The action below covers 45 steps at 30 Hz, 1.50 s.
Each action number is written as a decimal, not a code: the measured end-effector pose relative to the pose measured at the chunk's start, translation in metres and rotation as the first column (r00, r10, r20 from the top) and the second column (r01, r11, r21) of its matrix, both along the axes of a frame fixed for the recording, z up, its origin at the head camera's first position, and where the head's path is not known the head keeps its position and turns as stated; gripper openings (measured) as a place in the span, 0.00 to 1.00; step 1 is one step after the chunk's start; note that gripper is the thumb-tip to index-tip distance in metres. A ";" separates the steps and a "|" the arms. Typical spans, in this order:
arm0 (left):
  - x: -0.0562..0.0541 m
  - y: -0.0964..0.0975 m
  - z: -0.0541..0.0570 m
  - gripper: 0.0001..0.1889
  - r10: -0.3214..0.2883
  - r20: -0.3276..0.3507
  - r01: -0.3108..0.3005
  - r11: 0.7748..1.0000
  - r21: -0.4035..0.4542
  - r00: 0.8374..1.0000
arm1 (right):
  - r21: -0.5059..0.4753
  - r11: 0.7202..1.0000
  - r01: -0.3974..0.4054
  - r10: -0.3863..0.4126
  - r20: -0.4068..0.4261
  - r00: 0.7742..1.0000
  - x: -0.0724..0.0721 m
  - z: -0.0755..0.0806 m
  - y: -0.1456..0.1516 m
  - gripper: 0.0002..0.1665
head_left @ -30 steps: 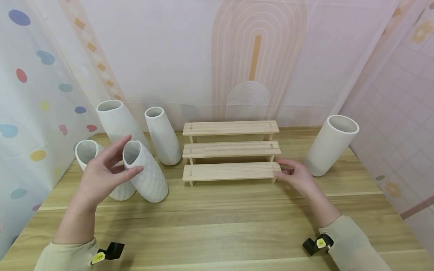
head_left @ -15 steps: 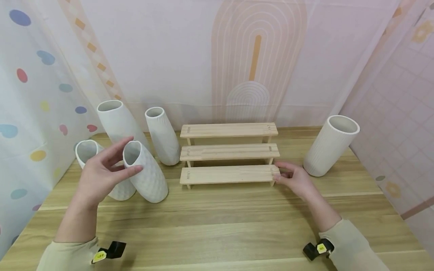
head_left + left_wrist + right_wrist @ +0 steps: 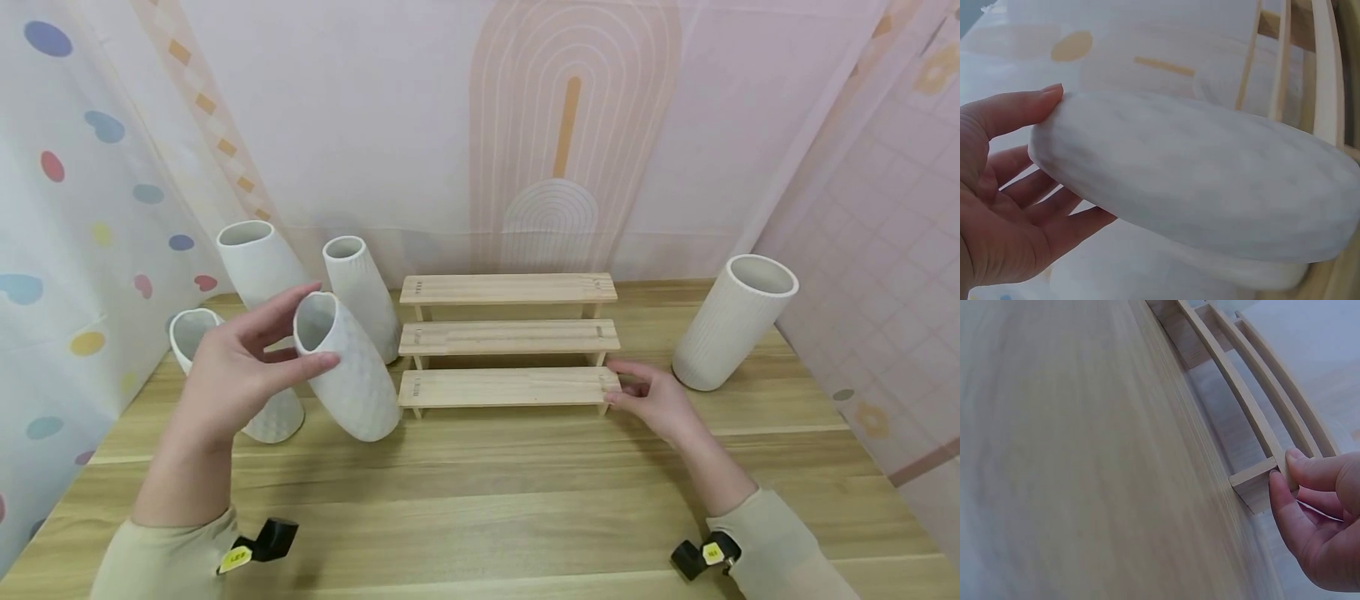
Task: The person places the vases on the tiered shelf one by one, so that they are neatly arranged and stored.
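My left hand (image 3: 247, 367) grips a white dimpled vase (image 3: 352, 379) near its mouth, thumb on the near side and fingers behind. In the left wrist view the same vase (image 3: 1197, 175) stretches across the frame, its base by the stand's slats. A three-step wooden stand (image 3: 510, 337) occupies the middle of the table. At the right end of its lowest step, my right hand (image 3: 656, 400) pinches the board's edge. The right wrist view shows thumb and finger of that right hand (image 3: 1319, 506) on either face of the lowest board (image 3: 1235, 381).
Behind my left hand stand a tall white vase (image 3: 262, 258), a slim ribbed vase (image 3: 363, 300) and another white vase (image 3: 277, 417), partly hidden. To the right is a ribbed cylindrical vase (image 3: 731, 325). A patterned cloth (image 3: 375, 108) hangs behind the wooden table (image 3: 480, 517).
The stand has shifted slightly left and toward me with my right hand on it. My left hand has lifted the dimpled vase and carried it right, toward the stand.
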<state>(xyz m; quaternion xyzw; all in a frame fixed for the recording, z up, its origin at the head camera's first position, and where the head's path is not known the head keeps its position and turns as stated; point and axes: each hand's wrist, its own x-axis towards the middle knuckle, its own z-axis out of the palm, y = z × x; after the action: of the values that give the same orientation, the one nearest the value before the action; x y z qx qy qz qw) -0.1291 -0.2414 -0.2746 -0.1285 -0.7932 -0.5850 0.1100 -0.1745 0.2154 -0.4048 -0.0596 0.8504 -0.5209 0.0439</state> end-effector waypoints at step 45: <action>-0.059 0.211 -0.011 0.35 -0.232 -0.082 0.238 0.968 0.080 0.969 | 0.050 0.999 -0.004 0.007 -0.067 0.998 -0.002 -0.001 0.000 0.30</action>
<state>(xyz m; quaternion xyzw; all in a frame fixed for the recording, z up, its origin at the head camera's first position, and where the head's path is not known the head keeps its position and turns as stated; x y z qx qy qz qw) -0.1881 -0.0300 -0.2852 -0.2377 -0.7408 -0.6238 0.0741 -0.1766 0.2154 -0.4055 -0.0783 0.8640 -0.4971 0.0183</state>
